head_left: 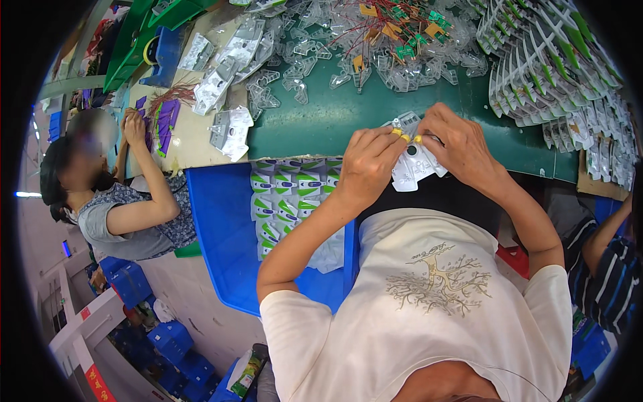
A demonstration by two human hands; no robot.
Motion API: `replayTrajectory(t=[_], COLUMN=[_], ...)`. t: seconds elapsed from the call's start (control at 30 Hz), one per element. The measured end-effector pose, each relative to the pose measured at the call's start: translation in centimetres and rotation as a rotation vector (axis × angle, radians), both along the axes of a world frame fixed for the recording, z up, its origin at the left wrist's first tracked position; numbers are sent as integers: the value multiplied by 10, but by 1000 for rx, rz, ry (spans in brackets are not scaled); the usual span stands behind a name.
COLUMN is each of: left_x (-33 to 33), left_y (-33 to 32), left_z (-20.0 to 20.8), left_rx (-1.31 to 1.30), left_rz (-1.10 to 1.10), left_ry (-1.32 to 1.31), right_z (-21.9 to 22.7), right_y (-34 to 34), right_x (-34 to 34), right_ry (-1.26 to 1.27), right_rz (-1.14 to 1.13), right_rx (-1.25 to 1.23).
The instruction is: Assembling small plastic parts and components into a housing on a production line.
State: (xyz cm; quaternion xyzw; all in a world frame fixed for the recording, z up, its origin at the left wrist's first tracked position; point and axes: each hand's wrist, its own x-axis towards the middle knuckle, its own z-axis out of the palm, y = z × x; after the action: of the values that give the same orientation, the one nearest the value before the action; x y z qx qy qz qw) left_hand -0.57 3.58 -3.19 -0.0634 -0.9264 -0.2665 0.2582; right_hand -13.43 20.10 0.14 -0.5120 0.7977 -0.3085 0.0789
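At the near edge of the green table, a white-and-grey plastic housing (410, 173) with a dark round hole is between my hands. My left hand (367, 162) grips it from the left, fingers curled and pressed together at its upper part. From the right, my right hand (463, 146) closes with bent fingers on the same upper part. Yellow finger covers (402, 135) show at the fingertips. A small clear piece seems to lie under the fingers, but they partly hide it. Just beyond lie loose clear plastic parts (402, 77).
Green circuit boards (405, 51) with red wires lie among the clear parts. Stacked housings (536, 74) stand at the right. A blue bin (224, 248) holds rows of white-and-green housings (287, 194). At the left, a co-worker (134, 208) sits by purple pieces (164, 124).
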Motion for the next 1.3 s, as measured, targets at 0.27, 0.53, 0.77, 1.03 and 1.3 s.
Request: replayTrajectory(t=[0.27,0.53,0.77,1.03,1.3], left_x=[-1,-12,-9,-4,-16], left_y=[6,-6,-2,-4,0], left_z=[-12,8,9,3,6], left_rx=[310,186,216,267,295], left_rz=[90,-175,-146,-138,-164], left_ry=[42,-226,-214,-210,-172], right_z=[27,31,36,4,10], right_y=[18,22,27,26,59], right_x=[7,3,19,49,25], right_ry=[-71,-216,-192,121,-281], right_rz=[59,-7,84,86,-272], right_rx=[184,15,-178,-102,-75])
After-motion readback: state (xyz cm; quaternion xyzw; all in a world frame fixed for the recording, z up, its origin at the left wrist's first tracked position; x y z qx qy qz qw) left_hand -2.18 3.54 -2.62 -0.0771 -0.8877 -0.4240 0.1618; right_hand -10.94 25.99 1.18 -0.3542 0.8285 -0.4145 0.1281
